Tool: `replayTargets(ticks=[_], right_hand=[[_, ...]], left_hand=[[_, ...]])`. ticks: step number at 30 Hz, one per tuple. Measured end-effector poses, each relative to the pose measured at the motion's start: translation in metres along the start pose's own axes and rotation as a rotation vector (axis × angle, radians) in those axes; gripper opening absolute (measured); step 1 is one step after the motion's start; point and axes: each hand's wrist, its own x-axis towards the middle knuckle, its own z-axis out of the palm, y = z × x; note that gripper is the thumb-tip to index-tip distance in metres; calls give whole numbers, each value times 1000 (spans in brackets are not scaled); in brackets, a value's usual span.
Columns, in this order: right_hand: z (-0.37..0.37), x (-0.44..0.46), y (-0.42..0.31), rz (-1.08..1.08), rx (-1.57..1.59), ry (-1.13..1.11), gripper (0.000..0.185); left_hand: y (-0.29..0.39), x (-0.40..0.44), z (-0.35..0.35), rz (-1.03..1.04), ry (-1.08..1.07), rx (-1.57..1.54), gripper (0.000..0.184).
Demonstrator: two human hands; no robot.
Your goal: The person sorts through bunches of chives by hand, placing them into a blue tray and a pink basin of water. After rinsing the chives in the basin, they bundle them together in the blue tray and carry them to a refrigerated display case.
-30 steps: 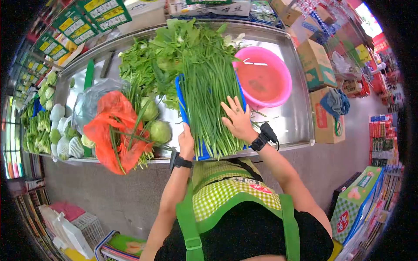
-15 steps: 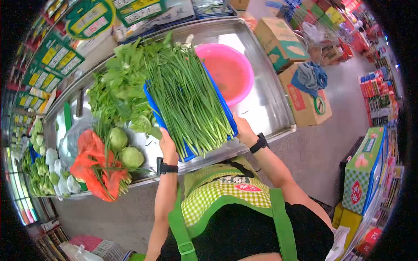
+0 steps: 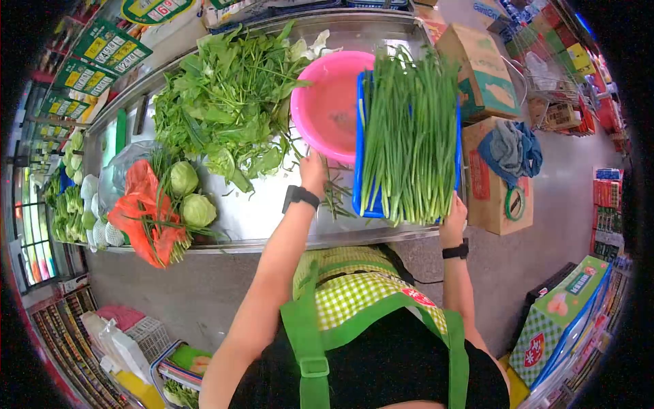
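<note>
A blue plastic tray [image 3: 358, 184] heaped with long green garlic chives [image 3: 412, 136] sits at the right end of the metal table, overlapping the pink basin [image 3: 300, 126] in view. My right hand [image 3: 455, 217] grips the tray's near right corner. Off the tray, my left hand [image 3: 313, 174] is low over the table just below the basin, with nothing visible in it; its fingers are partly hidden. Beside it lie loose green trimmings [image 3: 335, 198]. Cloudy water with something dark in it shows inside the basin.
A pile of leafy greens [image 3: 225, 102] covers the table's [image 3: 266, 218] middle. Two round cabbages [image 3: 199, 211] and a red plastic bag [image 3: 146, 221] of greens lie at the left. Cardboard boxes [image 3: 480, 75] stand to the right, one topped with blue cloths [image 3: 514, 150].
The tray of chives has moved right, away from the leafy greens and partly past the basin. My left hand has let go of it, while my right hand keeps its hold.
</note>
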Motion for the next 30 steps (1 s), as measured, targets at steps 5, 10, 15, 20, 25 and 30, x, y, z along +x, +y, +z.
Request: replayTargets(ticks=[5, 10, 15, 20, 25, 30], right_hand=[[-14, -8, 28, 387, 237, 116, 35], [-16, -22, 15, 324, 87, 120, 37], [-14, -31, 3, 361, 41, 123, 37], [-12, -37, 31, 447, 266, 169, 34], [-6, -38, 15, 446, 373, 174, 35], [-4, -33, 7, 284, 124, 73, 36]], left_hand=[[-23, 75, -10, 152, -194, -95, 39], [-3, 69, -26, 825, -152, 1267, 27], [-6, 64, -48, 106, -129, -126, 26], [-8, 53, -86, 45, -112, -181, 22], [-13, 32, -142, 76, -69, -104, 19], [-25, 21, -204, 52, 7, -41, 19]])
